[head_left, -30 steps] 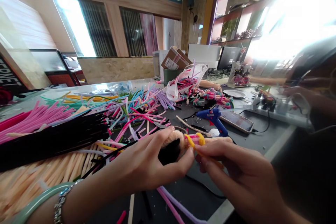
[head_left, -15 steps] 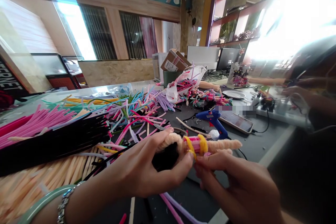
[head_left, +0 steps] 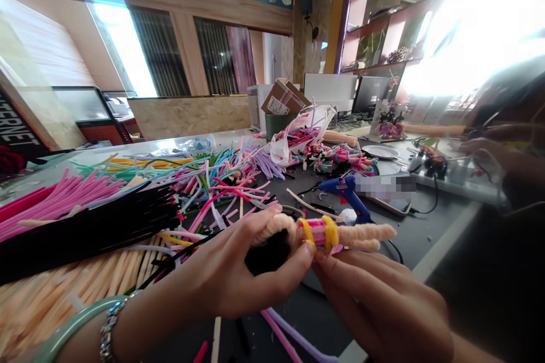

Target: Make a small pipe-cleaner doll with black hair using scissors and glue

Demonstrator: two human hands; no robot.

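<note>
A pipe-cleaner doll (head_left: 315, 231) lies sideways in front of me, with a cream-edged black head at the left, a pink body with yellow bands, and two cream legs pointing right. My left hand (head_left: 238, 266) is closed around its head, thumb near the yellow band at the neck. Against the underside of the body, the thumb and fingertips of my right hand (head_left: 383, 295) pinch close to the lower yellow band. Whatever lies between those right fingertips is mostly hidden by the hand.
Pink (head_left: 80, 195), black (head_left: 93, 232) and cream pipe cleaners (head_left: 76, 289) lie in bundles on the left. A blue glue gun (head_left: 349, 195) and a phone (head_left: 387, 195) rest beyond my hands. Behind them are finished-looking pieces (head_left: 340, 156) and a plastic bag (head_left: 281, 147). Another person's arm (head_left: 489, 153) is at right.
My right hand has shifted slightly down and rolled, its fingers now more gathered under the doll. Both cream legs show more clearly. The left hand keeps its hold almost unmoved.
</note>
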